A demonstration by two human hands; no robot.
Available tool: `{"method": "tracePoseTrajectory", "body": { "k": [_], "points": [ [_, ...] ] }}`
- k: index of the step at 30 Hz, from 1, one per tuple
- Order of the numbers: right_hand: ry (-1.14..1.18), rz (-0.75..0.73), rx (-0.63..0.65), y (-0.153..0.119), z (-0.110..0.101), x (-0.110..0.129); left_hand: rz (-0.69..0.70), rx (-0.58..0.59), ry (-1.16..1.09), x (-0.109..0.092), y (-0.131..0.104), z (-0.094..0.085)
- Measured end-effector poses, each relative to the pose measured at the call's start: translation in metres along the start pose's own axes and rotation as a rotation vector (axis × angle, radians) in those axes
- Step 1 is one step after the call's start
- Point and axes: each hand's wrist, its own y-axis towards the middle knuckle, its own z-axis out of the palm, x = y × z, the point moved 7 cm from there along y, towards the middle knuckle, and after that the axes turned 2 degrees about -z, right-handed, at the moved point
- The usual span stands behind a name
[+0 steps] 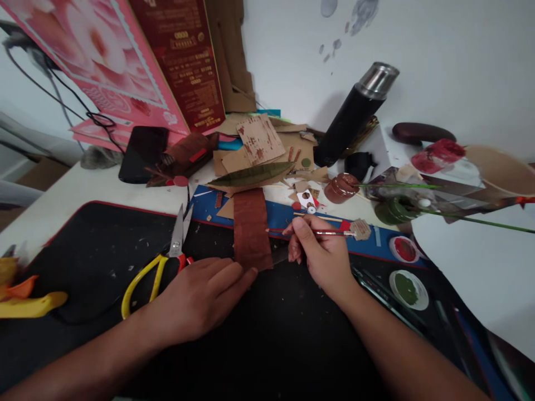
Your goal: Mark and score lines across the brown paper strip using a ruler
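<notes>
A reddish-brown painted strip [251, 225] lies across the black mat and the blue strip behind it. My left hand [204, 295] rests palm down at its near left corner, fingers close together, with the fingertips on its lower edge. In my right hand [317, 250], just right of the strip, is a thin red paintbrush [328, 232], its tip pointing left at the strip's right edge. Yellow-handled scissors [155, 278], blades apart, lie left of my left hand. A brown paint jar [341, 188] stands beyond my right hand.
Cardboard pieces [259, 139] and a long green leaf shape [251, 174] lie at the back. A black flask [353, 120] leans near the wall. Paint lids with red [404, 249] and green paint [408, 290] are at right. A glue gun [33, 303] lies far left.
</notes>
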Motion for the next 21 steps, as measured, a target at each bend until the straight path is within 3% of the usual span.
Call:
{"method": "tracePoseTrajectory", "body": {
  "k": [5,12,21],
  "points": [
    [-0.004,-0.059,-0.023,-0.002,-0.008,0.013,0.042,0.002,-0.002,-0.001,-0.009,0.005],
    [-0.030,-0.134,0.000,-0.001,-0.013,0.020,-0.109,-0.060,-0.021,0.021,-0.016,-0.008],
    [-0.084,-0.172,0.034,-0.003,-0.012,0.024,-0.170,0.129,-0.046,0.013,-0.028,-0.014]
  ]
}}
